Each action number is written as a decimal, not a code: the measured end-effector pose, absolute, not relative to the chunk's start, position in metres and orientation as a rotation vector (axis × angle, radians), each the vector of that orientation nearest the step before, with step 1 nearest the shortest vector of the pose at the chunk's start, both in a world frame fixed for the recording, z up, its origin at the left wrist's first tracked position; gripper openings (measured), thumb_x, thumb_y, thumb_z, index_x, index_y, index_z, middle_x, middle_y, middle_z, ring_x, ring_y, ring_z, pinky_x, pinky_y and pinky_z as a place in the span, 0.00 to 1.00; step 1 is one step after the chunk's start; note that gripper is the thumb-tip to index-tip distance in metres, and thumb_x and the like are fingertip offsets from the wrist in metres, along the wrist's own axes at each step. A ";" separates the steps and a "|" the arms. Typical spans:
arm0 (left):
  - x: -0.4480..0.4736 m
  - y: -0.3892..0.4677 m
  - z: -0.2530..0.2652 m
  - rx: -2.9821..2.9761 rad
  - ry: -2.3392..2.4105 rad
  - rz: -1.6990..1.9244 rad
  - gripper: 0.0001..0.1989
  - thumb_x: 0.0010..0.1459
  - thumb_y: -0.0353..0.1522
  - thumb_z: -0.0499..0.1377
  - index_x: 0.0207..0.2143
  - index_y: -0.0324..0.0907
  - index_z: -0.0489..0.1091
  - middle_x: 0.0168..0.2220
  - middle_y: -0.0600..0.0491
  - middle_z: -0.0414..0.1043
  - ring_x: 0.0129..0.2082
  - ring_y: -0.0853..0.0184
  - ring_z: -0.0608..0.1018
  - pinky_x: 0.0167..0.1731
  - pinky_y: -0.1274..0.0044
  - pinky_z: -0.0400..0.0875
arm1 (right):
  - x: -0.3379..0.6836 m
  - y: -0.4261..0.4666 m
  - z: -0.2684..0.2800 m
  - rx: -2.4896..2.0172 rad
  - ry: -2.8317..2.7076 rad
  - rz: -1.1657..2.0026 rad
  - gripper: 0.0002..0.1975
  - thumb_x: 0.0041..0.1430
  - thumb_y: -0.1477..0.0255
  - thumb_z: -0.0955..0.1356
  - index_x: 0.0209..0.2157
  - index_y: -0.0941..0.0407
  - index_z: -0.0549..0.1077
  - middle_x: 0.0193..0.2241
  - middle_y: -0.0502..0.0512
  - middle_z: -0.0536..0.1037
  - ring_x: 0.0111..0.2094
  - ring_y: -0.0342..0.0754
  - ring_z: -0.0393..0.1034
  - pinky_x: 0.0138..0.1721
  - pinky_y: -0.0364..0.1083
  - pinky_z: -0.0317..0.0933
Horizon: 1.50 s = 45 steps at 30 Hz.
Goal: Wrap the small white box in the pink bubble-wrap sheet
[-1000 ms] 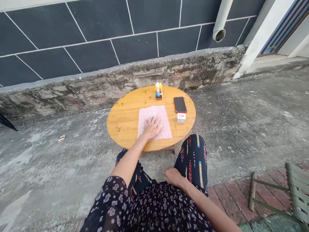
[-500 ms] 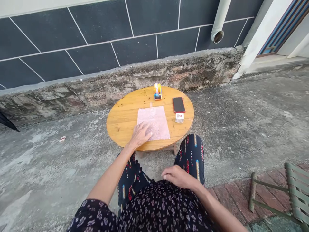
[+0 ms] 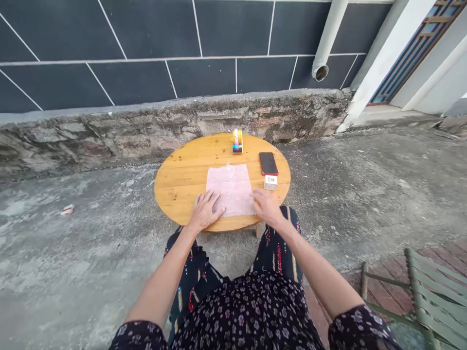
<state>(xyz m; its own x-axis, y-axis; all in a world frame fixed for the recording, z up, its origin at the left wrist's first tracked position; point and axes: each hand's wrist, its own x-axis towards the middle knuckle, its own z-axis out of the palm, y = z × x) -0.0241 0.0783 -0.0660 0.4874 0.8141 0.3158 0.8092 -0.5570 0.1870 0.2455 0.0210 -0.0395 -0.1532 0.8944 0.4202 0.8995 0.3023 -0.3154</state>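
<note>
The sheet (image 3: pixel 232 190), pink and dimpled like bubble wrap, lies flat on the round table (image 3: pixel 182 175), near its front edge. The left hand (image 3: pixel 204 211) rests at the sheet's near left corner, fingers spread and flat, gripping nothing. The right hand (image 3: pixel 267 206) lies at the sheet's near right corner, fingers loosely extended, palm down; whether it pinches the edge I cannot tell. Right of the sheet sit a small box (image 3: pixel 270 182) and, behind that, a phone (image 3: pixel 268 163); behind the sheet stands a tape dispenser (image 3: pixel 237 141)

Likely risks: the sheet is light and slick on wood, so an uneven pull from one corner could skew or crumple it. The right hand is close to the box, and a sideways sweep could knock it, or push the phone toward the table's edge
</note>
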 end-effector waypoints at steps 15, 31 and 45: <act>-0.030 0.080 -0.071 2.336 1.731 0.966 0.16 0.56 0.36 0.57 0.46 0.42 0.73 0.53 0.45 0.70 0.54 0.55 0.70 0.58 0.64 0.63 | 0.334 0.071 -0.024 -1.846 -1.877 0.054 0.23 0.52 0.71 0.68 0.51 0.56 0.69 0.46 0.59 0.77 0.44 0.55 0.73 0.46 0.53 0.67; -0.027 0.074 -0.064 2.319 1.745 0.946 0.13 0.57 0.35 0.56 0.44 0.43 0.73 0.53 0.47 0.70 0.54 0.55 0.70 0.57 0.64 0.63 | 0.198 0.112 -0.018 -1.366 -1.986 0.415 0.28 0.46 0.79 0.67 0.52 0.58 0.70 0.51 0.59 0.75 0.44 0.50 0.73 0.47 0.50 0.67; -0.029 0.074 -0.066 2.310 1.730 0.934 0.13 0.57 0.35 0.57 0.44 0.43 0.73 0.54 0.46 0.69 0.54 0.54 0.68 0.57 0.64 0.62 | 0.193 0.119 -0.031 -1.397 -2.099 0.412 0.29 0.47 0.79 0.66 0.54 0.59 0.68 0.51 0.61 0.75 0.46 0.51 0.73 0.49 0.51 0.66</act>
<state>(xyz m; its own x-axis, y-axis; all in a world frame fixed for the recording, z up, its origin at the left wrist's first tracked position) -0.0289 0.0745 -0.0655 0.1621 0.8995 0.4057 0.8329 -0.3452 0.4326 0.1931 0.1191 -0.0310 -0.2844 0.9128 0.2932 0.7342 0.4040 -0.5457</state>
